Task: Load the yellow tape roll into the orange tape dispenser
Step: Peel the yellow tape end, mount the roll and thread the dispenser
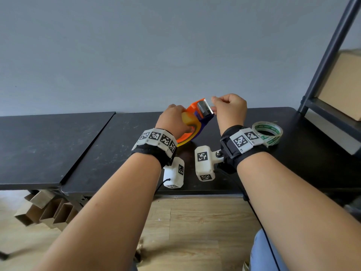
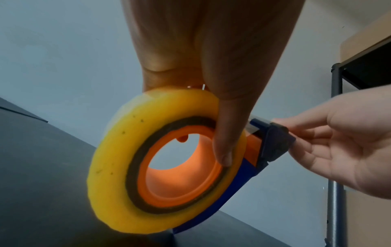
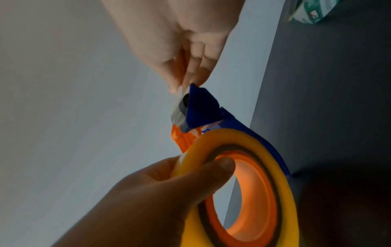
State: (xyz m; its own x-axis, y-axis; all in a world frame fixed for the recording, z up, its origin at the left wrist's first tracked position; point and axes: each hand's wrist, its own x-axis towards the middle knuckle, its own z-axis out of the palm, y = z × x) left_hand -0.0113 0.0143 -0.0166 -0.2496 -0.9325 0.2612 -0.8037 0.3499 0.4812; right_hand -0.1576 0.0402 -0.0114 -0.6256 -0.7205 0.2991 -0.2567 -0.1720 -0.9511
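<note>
We see the yellow tape roll (image 2: pixel 118 163) seated on the hub of the orange tape dispenser (image 1: pixel 192 110), held tilted above the black table (image 1: pixel 117 145), lower edge near or on it. Left hand (image 1: pixel 172 122) grips the roll, thumb (image 2: pixel 224 142) across its face, fingers curled round the rim. Right hand (image 1: pixel 229 110) fingertips pressed together, pinching the clear tape end (image 3: pixel 184 83) at the serrated cutter blade (image 1: pixel 205 108). Right of the hands, a green-printed clear tape roll (image 1: pixel 268 133) lies flat on the table; black shelf frame (image 1: pixel 328 55) far right.
</note>
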